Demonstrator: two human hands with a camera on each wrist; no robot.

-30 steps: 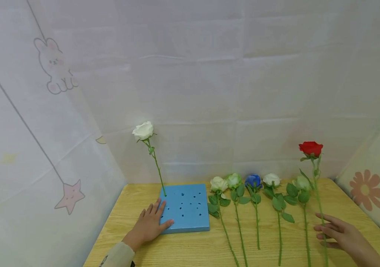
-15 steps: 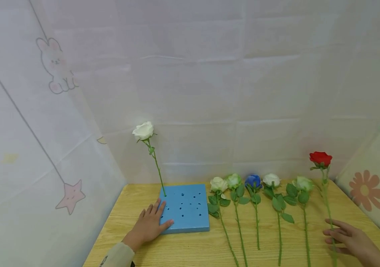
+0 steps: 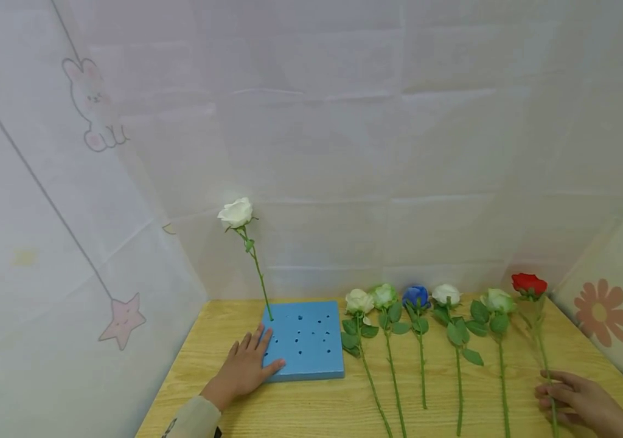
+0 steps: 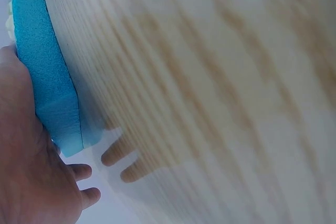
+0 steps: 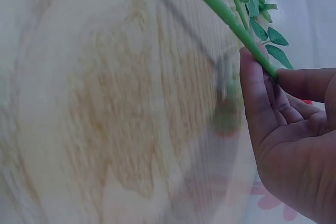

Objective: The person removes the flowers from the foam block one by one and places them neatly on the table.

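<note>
My right hand (image 3: 580,395) pinches the green stem of a red rose (image 3: 529,284) at the right end of the table. In the right wrist view, thumb and fingers meet on the stem (image 5: 226,17). The bloom is low, by the table's far edge. My left hand (image 3: 243,368) rests with spread fingers on the left edge of a blue foam block (image 3: 311,362) dotted with holes. A white rose (image 3: 236,213) stands in the block's back left hole, leaning left. The left wrist view shows the block's side (image 4: 44,61) beside the hand.
Between block and right hand lie several roses in a row: a cream one (image 3: 359,302), a green-white one (image 3: 384,296), a blue one (image 3: 415,297), a white one (image 3: 446,294) and a pale green one (image 3: 497,301). A pale cloth (image 3: 333,152) hangs behind the wooden table (image 3: 191,347).
The red rose has come down and shifted right, its bloom sinking towards the table's far edge, and the right hand has moved right and slightly nearer with it. The left hand stays put.
</note>
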